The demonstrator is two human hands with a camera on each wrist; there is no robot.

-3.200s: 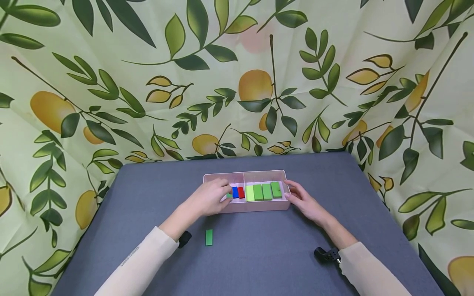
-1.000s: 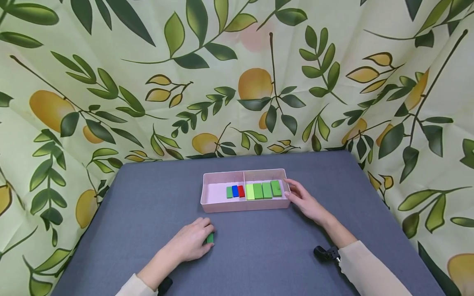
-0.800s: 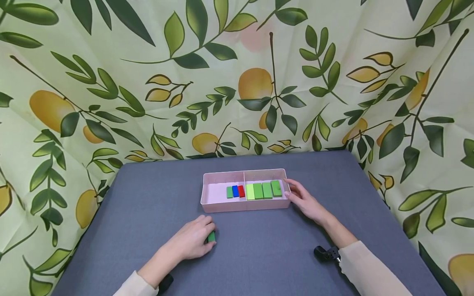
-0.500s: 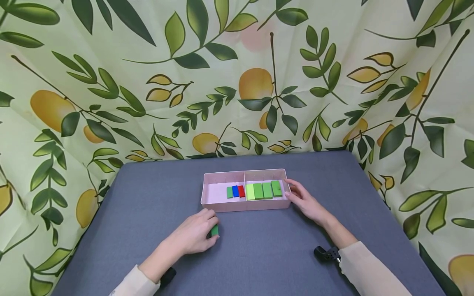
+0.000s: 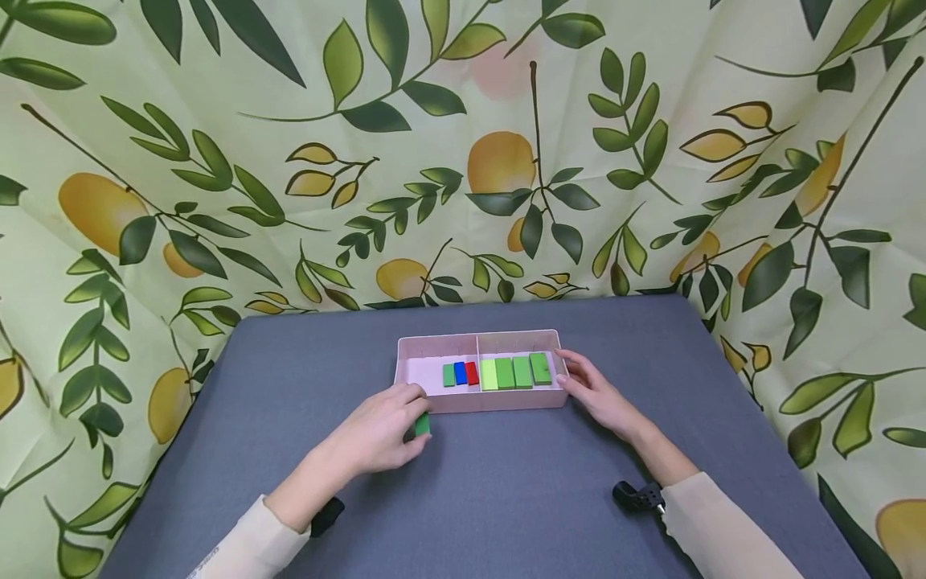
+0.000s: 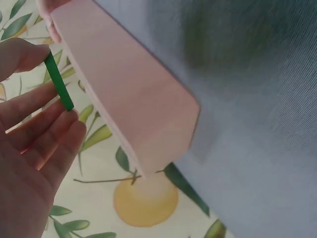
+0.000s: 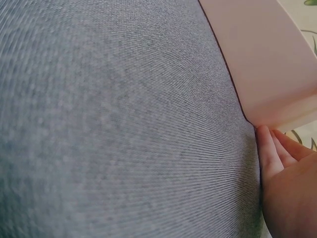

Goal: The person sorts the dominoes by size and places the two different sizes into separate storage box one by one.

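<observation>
My left hand pinches a thin green block between thumb and fingertips, just in front of the pink box's left half. Seen from the left wrist, the green block stands edge-on between the thumb and fingers, raised off the table. The pink two-compartment box holds small green, blue and red blocks in its left compartment. Its right compartment has a light green block beside several larger green ones. At the box's right end, my right hand rests its fingertips against the wall; the right wrist view shows those fingers straight.
A blue-grey cloth covers the table around the box. Behind and beside it hangs a curtain printed with leaves and fruit. A divider splits the box.
My left hand went from the box's left compartment down to the green block on the table, picked it up and carried it back toward the box. The right hand stayed at the box's end.
</observation>
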